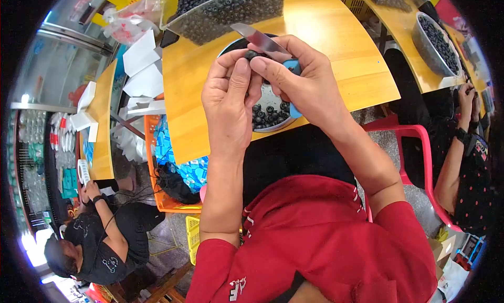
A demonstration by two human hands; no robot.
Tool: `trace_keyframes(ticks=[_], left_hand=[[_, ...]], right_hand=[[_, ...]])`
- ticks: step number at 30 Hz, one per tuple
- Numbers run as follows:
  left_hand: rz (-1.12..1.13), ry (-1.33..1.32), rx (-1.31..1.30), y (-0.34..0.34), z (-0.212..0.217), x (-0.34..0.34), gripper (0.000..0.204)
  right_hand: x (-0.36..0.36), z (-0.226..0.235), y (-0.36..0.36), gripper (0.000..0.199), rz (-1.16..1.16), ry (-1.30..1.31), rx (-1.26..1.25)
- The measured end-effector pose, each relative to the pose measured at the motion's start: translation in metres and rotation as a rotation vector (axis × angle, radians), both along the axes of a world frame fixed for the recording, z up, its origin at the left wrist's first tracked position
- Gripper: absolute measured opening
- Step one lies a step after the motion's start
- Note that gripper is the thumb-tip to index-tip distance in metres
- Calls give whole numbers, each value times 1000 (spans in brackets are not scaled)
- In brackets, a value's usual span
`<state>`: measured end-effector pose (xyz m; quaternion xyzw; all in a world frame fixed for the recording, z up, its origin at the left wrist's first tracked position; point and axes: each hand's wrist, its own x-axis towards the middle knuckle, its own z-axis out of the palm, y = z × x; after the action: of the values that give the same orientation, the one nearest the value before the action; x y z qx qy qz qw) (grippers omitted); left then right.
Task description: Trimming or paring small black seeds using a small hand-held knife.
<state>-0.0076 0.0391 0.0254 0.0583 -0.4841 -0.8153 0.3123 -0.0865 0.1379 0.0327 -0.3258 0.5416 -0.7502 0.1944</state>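
My left hand (227, 96) pinches a small dark round berry-like piece (251, 55) between thumb and fingertips. Wrapped round the blue handle of a small knife (258, 39) is my right hand (310, 82); the blade points up and to the left, just beyond the piece. My right thumb tip also meets the piece, and the two hands nearly touch. Beneath them, partly hidden, stands a round bowl (278, 128) at the table's near edge. Similar dark round pieces (269, 115) lie in it.
A clear tub (210, 33) full of dark pieces stands at the far side of the wooden table (341, 56). An orange crate (152, 166) with blue packets is at my left. People sit on both sides; a pink chair (426, 161) and another tub (431, 51) are at right.
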Motion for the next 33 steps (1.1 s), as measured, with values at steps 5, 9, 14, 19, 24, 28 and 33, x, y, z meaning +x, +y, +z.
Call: trace_keyframes(ticks=[5, 9, 14, 19, 24, 28, 33], left_hand=[[12, -15, -17, -2, -1, 1, 21], [-57, -37, 44, -4, -1, 1, 25], [-72, -49, 77, -6, 4, 3, 26], [-94, -82, -34, -11, 3, 4, 24], [-92, -124, -141, -14, 1, 13, 23], [-123, -91, -153, -12, 1, 16, 23], [-145, -47, -119, -9, 0, 20, 23]], right_hand=[[-1, -1, 0, 24, 6, -8, 0], [-3, -1, 2, 23, -43, 51, 17], [-3, 3, 3, 22, -19, 78, 23], [-3, 10, 6, 23, 3, 85, 99], [-7, 16, 6, 31, 6, 45, 162], [-12, 21, 8, 25, 236, -250, 149], [-17, 18, 12, 24, 419, -397, 63]])
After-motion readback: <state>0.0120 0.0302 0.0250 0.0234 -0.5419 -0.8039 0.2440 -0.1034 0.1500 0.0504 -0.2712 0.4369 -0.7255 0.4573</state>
